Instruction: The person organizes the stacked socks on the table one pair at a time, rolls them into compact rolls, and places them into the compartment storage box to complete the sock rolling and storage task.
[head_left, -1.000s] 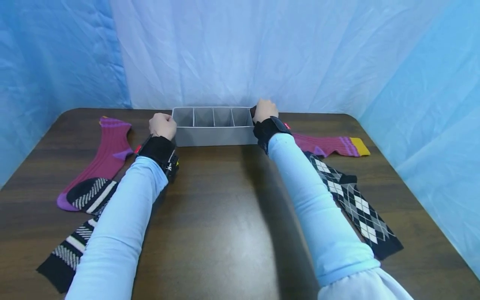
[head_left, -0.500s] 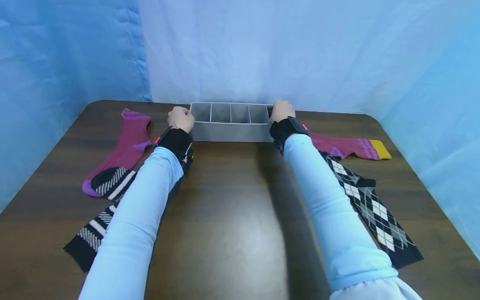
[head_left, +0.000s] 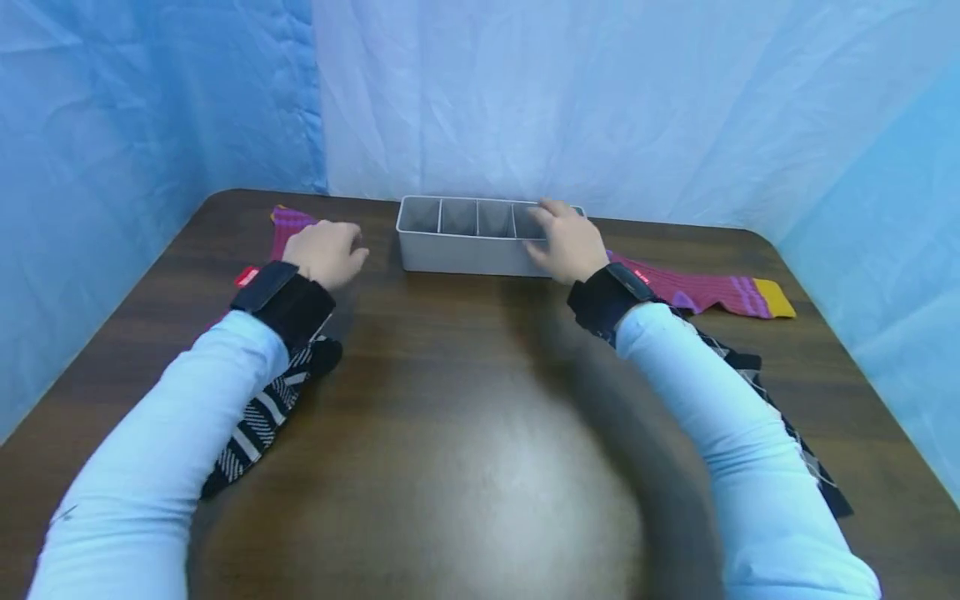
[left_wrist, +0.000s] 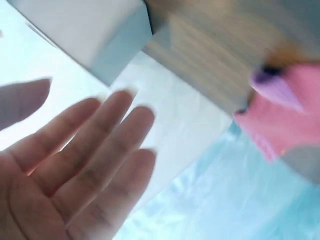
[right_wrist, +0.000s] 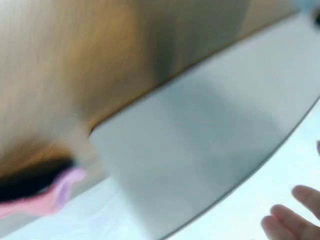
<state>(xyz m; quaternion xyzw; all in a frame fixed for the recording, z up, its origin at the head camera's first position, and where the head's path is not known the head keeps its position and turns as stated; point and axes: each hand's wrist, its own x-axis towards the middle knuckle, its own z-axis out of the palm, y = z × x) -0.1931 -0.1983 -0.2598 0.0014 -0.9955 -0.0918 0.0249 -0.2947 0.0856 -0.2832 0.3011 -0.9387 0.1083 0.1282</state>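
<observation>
A grey divided box (head_left: 465,252) with a row of compartments stands at the table's far edge. To its left, my left hand (head_left: 327,252) hovers with nothing in it; its fingers (left_wrist: 90,150) look straight and spread in the left wrist view. My right hand (head_left: 566,242) overlaps the box's right end, fingers parted and holding nothing. In the right wrist view, only a few fingertips (right_wrist: 287,222) show beyond the box wall (right_wrist: 200,135). A pink sock (head_left: 288,221) lies partly hidden behind my left hand, and another pink sock (head_left: 712,292) with a yellow end lies right of the box.
A black-and-white striped sock (head_left: 262,421) lies partly under my left forearm. Beyond my right forearm is an argyle sock (head_left: 746,362), mostly covered by the sleeve. Blue and white sheets (head_left: 480,100) hang around the brown table (head_left: 450,400).
Both hands, earlier fists at the box's ends, have come off it and opened. The left moved left and away from the box; the right shifted in front of its right end. The head view turned slightly.
</observation>
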